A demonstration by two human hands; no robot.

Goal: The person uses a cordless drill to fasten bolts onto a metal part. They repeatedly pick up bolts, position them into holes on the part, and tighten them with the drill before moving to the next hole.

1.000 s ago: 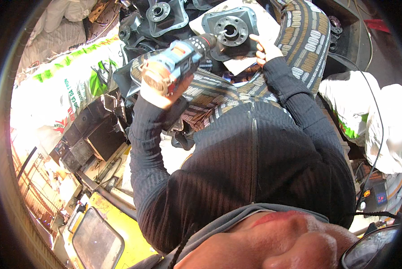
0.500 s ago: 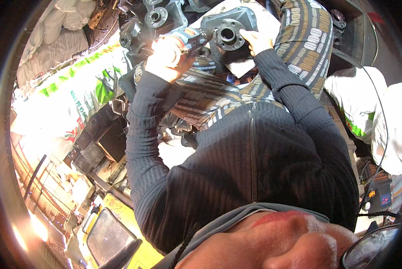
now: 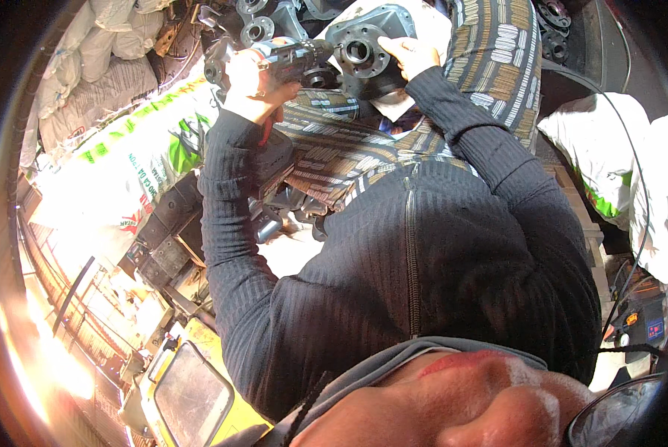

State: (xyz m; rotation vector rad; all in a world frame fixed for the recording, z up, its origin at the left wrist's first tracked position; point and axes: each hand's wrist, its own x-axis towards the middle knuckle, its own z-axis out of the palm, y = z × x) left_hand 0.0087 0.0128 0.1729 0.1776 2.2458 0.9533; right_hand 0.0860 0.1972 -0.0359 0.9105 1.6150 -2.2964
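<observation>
In my left hand is a cordless drill, its body lying across toward the right. The chuck end reaches the left edge of a round metal flange with a bored centre and holes around its rim. This flange sits on a grey metal housing between my legs. My right hand has its thumb and forefinger closed at the flange's right rim; the other fingers are curled in. Whether a small piece is between the fingertips cannot be seen. Strong glare washes out part of both hands.
Similar flanged metal parts stand beyond the drill. More metal parts lie in a dark bin at the far right. White sacks stand on the right, others on the left. A dark cable hangs at the right.
The whole scene has shifted slightly left in view. The drill's body now lies more level, and red shows below my left hand. My right fingers stay at the flange's rim.
</observation>
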